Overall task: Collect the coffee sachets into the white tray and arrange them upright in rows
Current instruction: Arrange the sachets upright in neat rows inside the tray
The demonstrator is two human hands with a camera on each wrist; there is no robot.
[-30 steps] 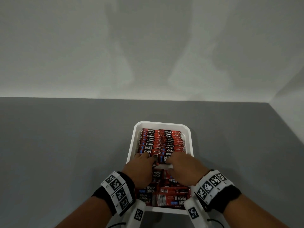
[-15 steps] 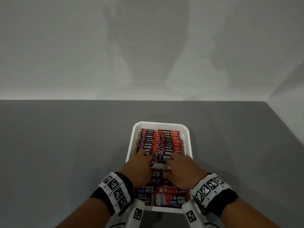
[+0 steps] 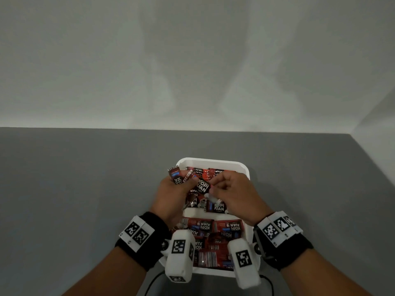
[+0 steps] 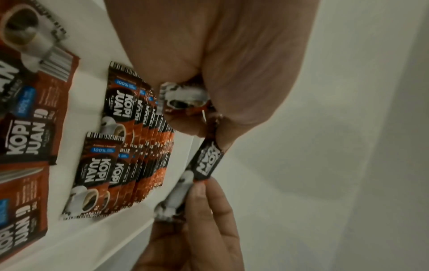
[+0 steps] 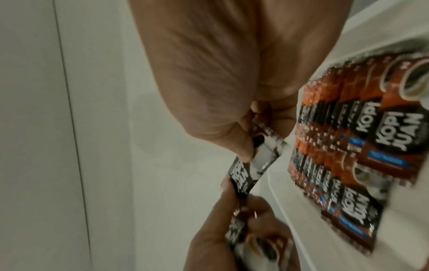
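Above the white tray (image 3: 243, 167), left hand (image 3: 173, 195) and right hand (image 3: 233, 195) each pinch one sachet (image 3: 203, 186), its long axis spanning between their fingers (image 3: 215, 184).

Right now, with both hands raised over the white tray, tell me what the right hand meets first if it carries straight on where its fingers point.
Most likely the red-and-black coffee sachet it pinches with the left hand; beyond that, the left hand's fingers. Depth is unclear.

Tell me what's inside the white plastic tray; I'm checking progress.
White plastic tray: two upright sachet rows at its far end, loose flat sachets nearer. Hands and wrist cameras cover parts.
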